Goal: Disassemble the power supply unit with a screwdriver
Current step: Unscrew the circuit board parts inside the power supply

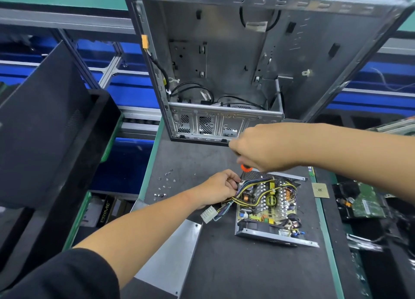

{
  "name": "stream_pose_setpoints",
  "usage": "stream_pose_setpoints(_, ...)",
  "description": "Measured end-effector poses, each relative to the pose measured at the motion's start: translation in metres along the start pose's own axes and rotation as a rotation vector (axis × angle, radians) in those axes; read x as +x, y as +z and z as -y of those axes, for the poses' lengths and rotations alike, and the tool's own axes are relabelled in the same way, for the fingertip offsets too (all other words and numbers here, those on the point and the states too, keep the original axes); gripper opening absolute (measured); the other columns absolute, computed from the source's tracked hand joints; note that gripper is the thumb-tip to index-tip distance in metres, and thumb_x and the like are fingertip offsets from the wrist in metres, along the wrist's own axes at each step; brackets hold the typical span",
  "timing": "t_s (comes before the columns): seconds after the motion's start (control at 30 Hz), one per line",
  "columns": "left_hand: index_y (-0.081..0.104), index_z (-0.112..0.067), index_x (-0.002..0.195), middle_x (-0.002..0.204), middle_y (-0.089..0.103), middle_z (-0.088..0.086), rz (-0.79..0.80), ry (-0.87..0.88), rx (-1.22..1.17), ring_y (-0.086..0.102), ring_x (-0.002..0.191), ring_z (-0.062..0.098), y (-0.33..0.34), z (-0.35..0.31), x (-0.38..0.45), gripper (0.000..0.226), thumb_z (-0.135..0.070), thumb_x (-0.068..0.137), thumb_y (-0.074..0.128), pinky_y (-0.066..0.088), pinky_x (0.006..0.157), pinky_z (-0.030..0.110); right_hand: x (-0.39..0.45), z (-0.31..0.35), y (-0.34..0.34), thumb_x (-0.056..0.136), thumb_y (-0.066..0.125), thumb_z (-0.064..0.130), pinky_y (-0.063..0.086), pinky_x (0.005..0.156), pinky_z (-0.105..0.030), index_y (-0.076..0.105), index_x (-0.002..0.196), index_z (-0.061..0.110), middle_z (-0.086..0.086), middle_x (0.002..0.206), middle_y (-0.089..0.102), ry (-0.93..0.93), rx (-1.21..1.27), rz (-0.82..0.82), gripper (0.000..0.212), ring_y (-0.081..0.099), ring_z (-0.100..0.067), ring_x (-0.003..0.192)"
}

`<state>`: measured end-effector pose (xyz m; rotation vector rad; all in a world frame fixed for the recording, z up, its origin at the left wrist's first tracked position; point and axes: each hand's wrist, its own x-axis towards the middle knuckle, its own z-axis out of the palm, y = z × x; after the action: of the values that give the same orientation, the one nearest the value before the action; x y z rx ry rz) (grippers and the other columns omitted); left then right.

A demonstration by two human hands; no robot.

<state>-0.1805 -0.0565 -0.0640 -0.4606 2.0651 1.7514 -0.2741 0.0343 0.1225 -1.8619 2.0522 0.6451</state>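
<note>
A: Nearest us, the removed metal cover (pixel 173 256) is lying on the bench (pixel 235 271), with loose screws (pixel 165 185) scattering beyond it.

B: And the left hand (pixel 219 187) is pinching the wire bundle (pixel 244 192) at the power supply unit (pixel 269 209), sitting open mid-bench.

A: The right hand (pixel 267 147) is gripping the screwdriver (pixel 246 168) above its far corner.

B: I'm thinking a slipping tip could be gouging the board, or tugged wires tearing loose.
</note>
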Motion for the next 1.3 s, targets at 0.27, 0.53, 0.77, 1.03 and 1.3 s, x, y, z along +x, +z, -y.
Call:
stream_pose_setpoints(0.27,0.052,-0.013,0.108,0.086,0.052,-0.001,0.017,-0.004,-0.022,0.047,0.067,0.005,0.001,0.0,-0.002,0.036,0.009,0.08,0.05,0.04,0.066,0.015,0.0,-0.001,-0.003,0.092,0.056,0.038,0.044,0.063,-0.034,0.049,0.08,0.024,0.003,0.077,0.055,0.022,0.24,0.018,0.02,0.054,-0.02,0.073)
stream_pose_setpoints(0.53,0.053,-0.012,0.108,0.081,0.054,-0.003,0.011,-0.013,0.004,0.049,0.066,0.004,-0.001,-0.002,-0.002,0.033,0.008,0.082,0.05,0.04,0.065,0.012,-0.004,-0.008,-0.008,0.085,0.058,0.005,0.04,0.066,-0.019,0.055,0.088,0.025,0.008,0.097,0.055,-0.063,0.242,0.076,0.021,0.052,-0.013,0.087)
stream_pose_setpoints(0.77,0.053,-0.015,0.104,0.08,0.052,-0.004,0.023,-0.018,-0.012,0.046,0.064,0.003,-0.001,-0.001,-0.001,0.033,0.008,0.082,0.048,0.038,0.062,0.013,-0.002,-0.006,0.004,0.103,0.037,0.042,0.033,0.061,-0.033,0.036,0.094,0.019,0.001,0.074,0.036,0.126,0.009,0.032,0.025,0.038,-0.018,0.061)
stream_pose_setpoints(1.03,0.052,-0.018,0.098,0.082,0.049,-0.002,0.055,-0.024,-0.04,0.044,0.068,0.006,-0.002,0.0,0.001,0.034,0.011,0.081,0.048,0.037,0.065,0.017,0.001,0.001,-0.004,0.078,0.059,0.007,0.035,0.054,-0.022,0.048,0.082,0.025,0.007,0.084,0.059,-0.09,0.289,0.007,0.022,0.051,-0.011,0.073)
stream_pose_setpoints(1.3,0.051,-0.019,0.102,0.082,0.052,-0.002,0.052,-0.029,-0.019,0.046,0.069,0.008,-0.002,-0.001,-0.002,0.034,0.008,0.082,0.05,0.038,0.067,0.021,0.007,0.0,-0.005,0.102,0.042,0.034,0.041,0.064,-0.034,0.048,0.096,0.015,0.001,0.075,0.044,0.1,0.221,0.042,0.021,0.05,-0.023,0.071)
